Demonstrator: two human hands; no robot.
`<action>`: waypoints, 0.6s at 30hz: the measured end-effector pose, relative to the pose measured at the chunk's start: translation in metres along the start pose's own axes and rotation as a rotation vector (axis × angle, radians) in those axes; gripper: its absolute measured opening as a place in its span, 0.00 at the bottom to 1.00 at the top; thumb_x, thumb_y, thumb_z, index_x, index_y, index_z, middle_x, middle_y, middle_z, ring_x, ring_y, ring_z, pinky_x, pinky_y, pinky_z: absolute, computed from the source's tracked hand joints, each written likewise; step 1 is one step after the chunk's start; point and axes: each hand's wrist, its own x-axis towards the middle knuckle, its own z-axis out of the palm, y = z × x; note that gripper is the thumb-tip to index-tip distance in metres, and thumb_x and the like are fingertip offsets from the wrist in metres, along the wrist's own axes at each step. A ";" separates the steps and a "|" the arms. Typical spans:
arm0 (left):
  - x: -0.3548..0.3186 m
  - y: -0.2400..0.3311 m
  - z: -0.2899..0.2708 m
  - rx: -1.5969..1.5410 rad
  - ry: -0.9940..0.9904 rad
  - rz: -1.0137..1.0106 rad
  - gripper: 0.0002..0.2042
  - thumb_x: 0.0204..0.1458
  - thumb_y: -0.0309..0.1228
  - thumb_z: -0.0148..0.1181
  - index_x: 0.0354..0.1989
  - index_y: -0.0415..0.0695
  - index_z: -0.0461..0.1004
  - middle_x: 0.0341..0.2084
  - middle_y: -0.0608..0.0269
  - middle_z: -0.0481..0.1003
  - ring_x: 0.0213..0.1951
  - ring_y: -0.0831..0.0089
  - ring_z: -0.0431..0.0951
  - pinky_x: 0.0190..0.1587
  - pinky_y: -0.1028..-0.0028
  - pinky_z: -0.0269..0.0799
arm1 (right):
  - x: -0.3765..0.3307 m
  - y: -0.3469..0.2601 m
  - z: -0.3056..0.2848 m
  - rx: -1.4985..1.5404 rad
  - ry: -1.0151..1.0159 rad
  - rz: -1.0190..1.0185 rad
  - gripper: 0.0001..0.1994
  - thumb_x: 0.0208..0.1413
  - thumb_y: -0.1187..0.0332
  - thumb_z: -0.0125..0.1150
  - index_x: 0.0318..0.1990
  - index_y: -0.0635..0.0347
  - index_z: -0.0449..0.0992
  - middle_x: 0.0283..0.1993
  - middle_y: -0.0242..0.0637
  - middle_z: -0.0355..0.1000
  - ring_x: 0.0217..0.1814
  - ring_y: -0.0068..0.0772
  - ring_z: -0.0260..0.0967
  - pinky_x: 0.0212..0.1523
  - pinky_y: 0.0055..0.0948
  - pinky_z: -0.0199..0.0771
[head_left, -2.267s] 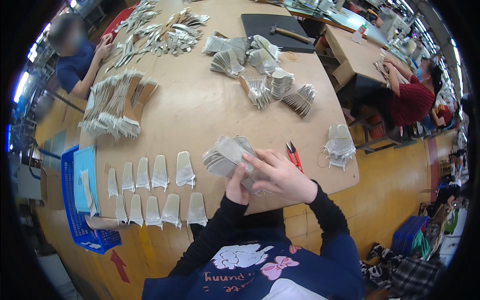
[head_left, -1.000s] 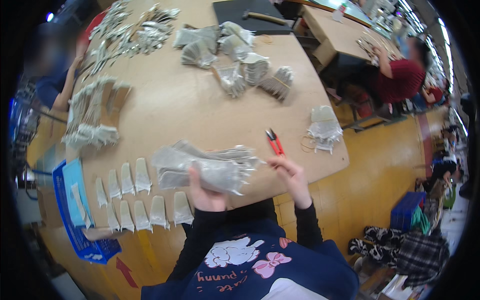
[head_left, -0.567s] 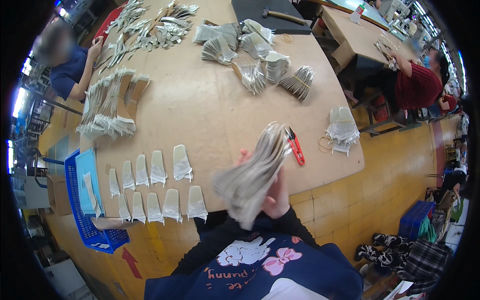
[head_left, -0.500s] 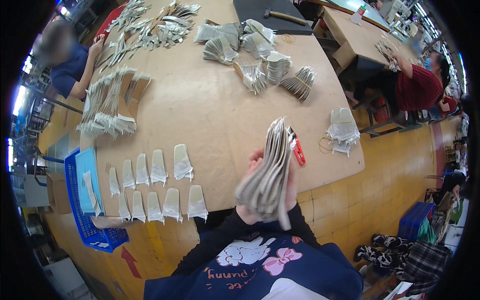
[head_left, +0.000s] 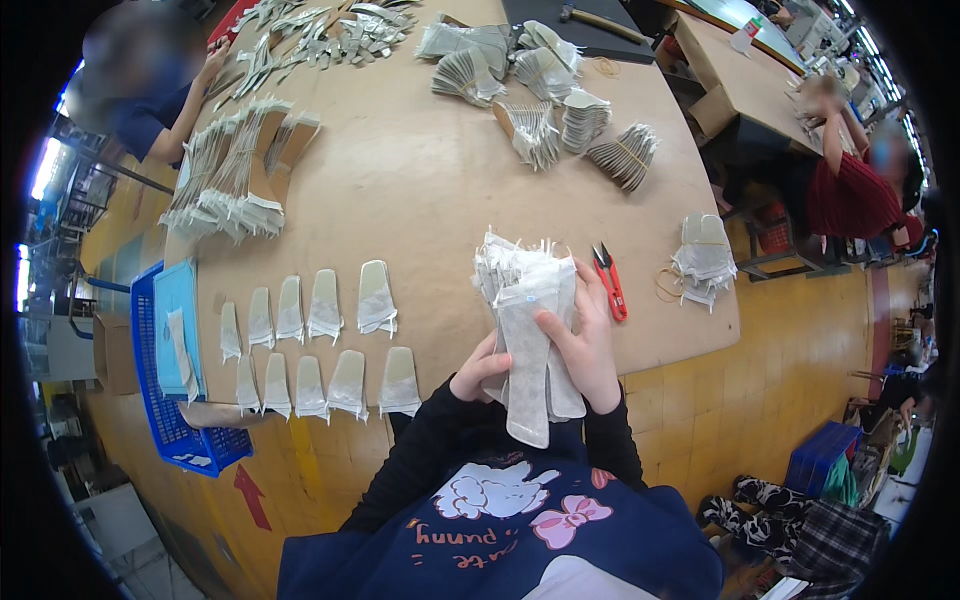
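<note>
Between my two hands is a bundle of grey-white fabric pieces [head_left: 525, 370], held over the table's near edge. Its frayed white ends point away from me and the rounded ends hang toward me. My left hand [head_left: 482, 369] is closed around the bundle's left side. On the other side my right hand [head_left: 588, 345] grips it, thumb pressed on the top piece, the fingers mostly hidden behind. Red thread snips [head_left: 610, 284] lie just right of my right hand. Two rows of single tapered pieces [head_left: 324, 304] are laid out to the left.
Banded bundles [head_left: 625, 157] and fanned stacks [head_left: 470, 78] sit at the table's far side, with a hammer [head_left: 603, 24] on a black board. One more bundle [head_left: 704, 250] lies at right, upright stacks [head_left: 240, 175] at left. A blue basket [head_left: 165, 400] adjoins the left edge; co-workers sit nearby.
The bundle, seen edge-on before, is now turned so its flat top piece faces up. My right hand has come round to its right side, thumb on top. The view has shifted slightly.
</note>
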 end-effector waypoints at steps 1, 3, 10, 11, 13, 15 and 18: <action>-0.004 0.002 -0.001 -0.036 0.014 0.032 0.45 0.47 0.44 0.64 0.70 0.36 0.49 0.62 0.51 0.64 0.61 0.63 0.69 0.62 0.66 0.64 | 0.000 0.000 0.001 -0.048 0.026 -0.024 0.34 0.54 0.62 0.68 0.64 0.69 0.63 0.64 0.50 0.61 0.65 0.41 0.62 0.61 0.33 0.65; -0.012 0.005 -0.003 -0.059 0.043 0.041 0.46 0.46 0.42 0.65 0.70 0.35 0.48 0.60 0.51 0.66 0.59 0.63 0.70 0.61 0.66 0.65 | -0.002 -0.001 0.002 -0.036 0.033 -0.047 0.34 0.53 0.63 0.68 0.65 0.68 0.63 0.65 0.50 0.60 0.65 0.41 0.62 0.61 0.34 0.65; -0.020 0.011 -0.014 0.005 -0.052 0.105 0.46 0.41 0.37 0.67 0.70 0.38 0.50 0.59 0.50 0.68 0.60 0.60 0.70 0.63 0.63 0.65 | -0.012 -0.021 0.023 -0.012 -0.057 -0.089 0.30 0.51 0.67 0.70 0.61 0.66 0.69 0.64 0.49 0.62 0.63 0.43 0.65 0.59 0.37 0.69; -0.017 0.013 -0.018 0.152 -0.034 0.064 0.46 0.41 0.36 0.68 0.70 0.39 0.51 0.60 0.50 0.67 0.61 0.59 0.69 0.64 0.62 0.64 | -0.014 -0.024 0.025 -0.054 -0.078 -0.106 0.29 0.51 0.67 0.71 0.61 0.66 0.70 0.64 0.49 0.62 0.62 0.44 0.65 0.58 0.38 0.70; -0.015 0.011 -0.024 0.246 0.023 0.143 0.45 0.42 0.35 0.67 0.70 0.39 0.51 0.61 0.50 0.66 0.62 0.59 0.69 0.64 0.62 0.64 | -0.017 -0.029 0.029 -0.055 -0.103 -0.033 0.28 0.48 0.68 0.70 0.59 0.62 0.73 0.67 0.51 0.60 0.68 0.48 0.59 0.63 0.38 0.64; -0.015 0.007 -0.028 0.271 0.093 0.204 0.44 0.45 0.36 0.66 0.71 0.39 0.50 0.62 0.50 0.65 0.60 0.59 0.70 0.62 0.62 0.66 | -0.016 -0.030 0.032 -0.232 -0.049 -0.159 0.29 0.47 0.68 0.72 0.59 0.62 0.73 0.67 0.51 0.60 0.69 0.49 0.59 0.63 0.39 0.63; -0.017 -0.002 -0.031 0.234 0.184 0.268 0.41 0.51 0.39 0.65 0.71 0.40 0.51 0.63 0.49 0.64 0.57 0.58 0.74 0.58 0.62 0.72 | -0.014 -0.029 0.033 -0.378 -0.031 -0.255 0.31 0.45 0.67 0.73 0.60 0.62 0.73 0.67 0.50 0.60 0.70 0.49 0.58 0.63 0.40 0.62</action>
